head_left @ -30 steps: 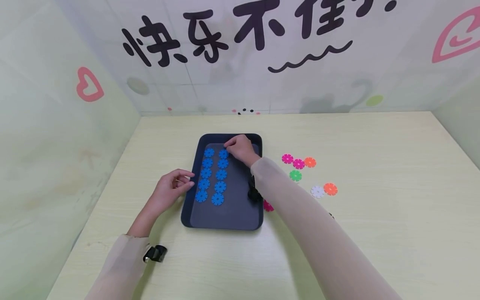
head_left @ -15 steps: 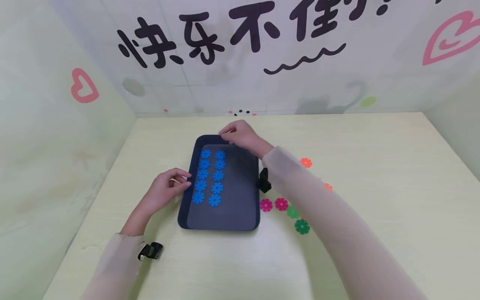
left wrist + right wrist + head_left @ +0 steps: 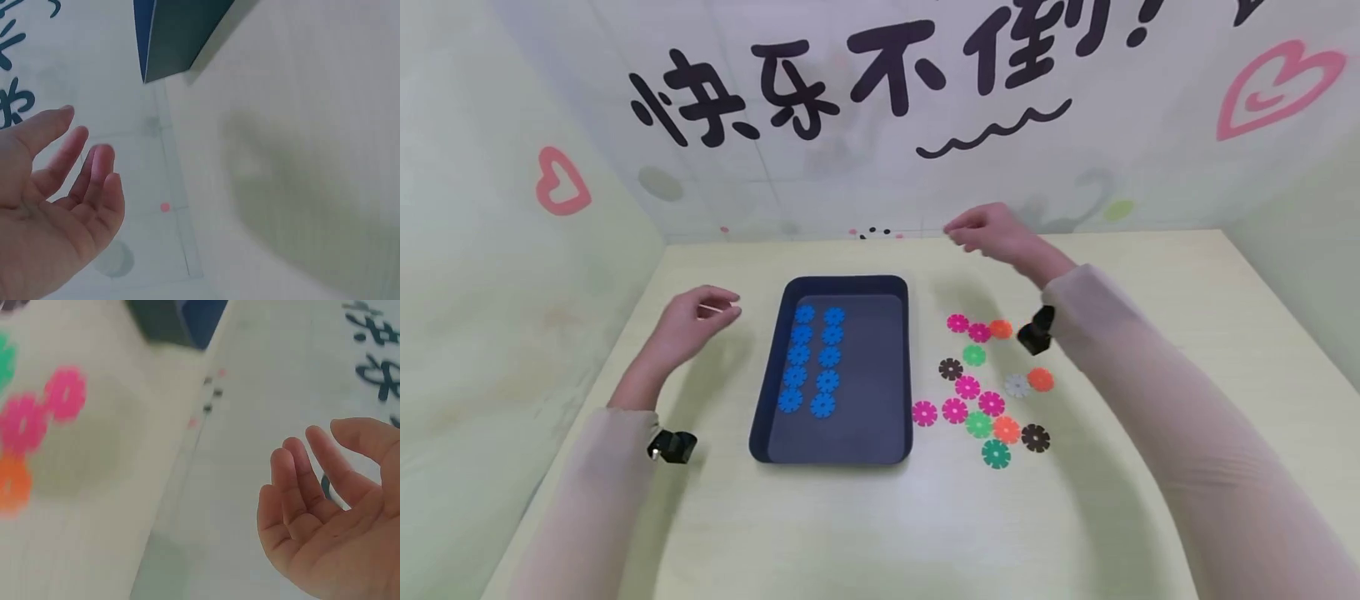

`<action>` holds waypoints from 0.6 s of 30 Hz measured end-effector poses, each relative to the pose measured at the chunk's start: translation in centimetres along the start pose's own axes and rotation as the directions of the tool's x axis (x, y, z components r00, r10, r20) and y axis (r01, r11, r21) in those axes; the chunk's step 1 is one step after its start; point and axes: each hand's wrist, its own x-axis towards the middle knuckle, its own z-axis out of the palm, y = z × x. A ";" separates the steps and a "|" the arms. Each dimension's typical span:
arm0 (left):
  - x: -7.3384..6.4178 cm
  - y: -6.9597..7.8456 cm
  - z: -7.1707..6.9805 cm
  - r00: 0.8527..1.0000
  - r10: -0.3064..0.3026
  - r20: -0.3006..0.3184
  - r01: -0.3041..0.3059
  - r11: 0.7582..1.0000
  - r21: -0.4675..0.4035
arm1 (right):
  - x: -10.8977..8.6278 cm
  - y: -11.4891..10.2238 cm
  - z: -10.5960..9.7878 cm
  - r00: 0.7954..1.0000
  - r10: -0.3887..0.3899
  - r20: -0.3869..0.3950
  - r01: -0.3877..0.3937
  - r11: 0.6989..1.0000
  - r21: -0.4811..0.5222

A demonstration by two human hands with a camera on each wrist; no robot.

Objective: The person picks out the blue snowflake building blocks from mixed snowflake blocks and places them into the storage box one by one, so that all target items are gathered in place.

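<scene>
A dark blue-grey tray (image 3: 868,425) lies on the table, with blue notched plastic discs (image 3: 828,357) set inside it in two columns toward its left side. To the left of the tray, my left hand (image 3: 688,323) is raised off the table, and its fingers are loosely bent with nothing between them in the left wrist view. My right hand (image 3: 996,233) hovers beyond the loose discs, right of the tray's far end. Relaxed fingers (image 3: 284,472) and a bare palm show in the right wrist view. Neither hand touches the tray.
Right of the tray lie several loose notched discs, among them a pink disc (image 3: 954,410), an orange disc (image 3: 1041,380), a white disc (image 3: 1017,385), a dark green disc (image 3: 996,454) and a dark brown disc (image 3: 1036,438). A printed wall (image 3: 820,192) stands behind the table.
My right hand has left the tray's far end and moved right, up into the air. My left hand has drawn away from the tray's left rim. The blue discs stay in two columns.
</scene>
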 end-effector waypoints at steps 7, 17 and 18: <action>1.6 0.4 -3.3 0.995 -0.004 -0.099 0.003 1.000 -0.013 | -2.4 3.5 -7.0 1.000 0.017 -0.021 -0.020 0.992 -0.126; 2.0 0.9 -7.7 0.967 0.009 -0.253 0.015 0.996 0.091 | -5.8 6.2 -15.4 0.988 -0.025 -0.155 -0.039 0.917 -0.397; 2.0 1.1 -8.0 0.962 0.023 -0.272 0.007 0.994 0.106 | -6.1 6.3 -16.0 0.984 -0.041 -0.172 -0.035 0.909 -0.416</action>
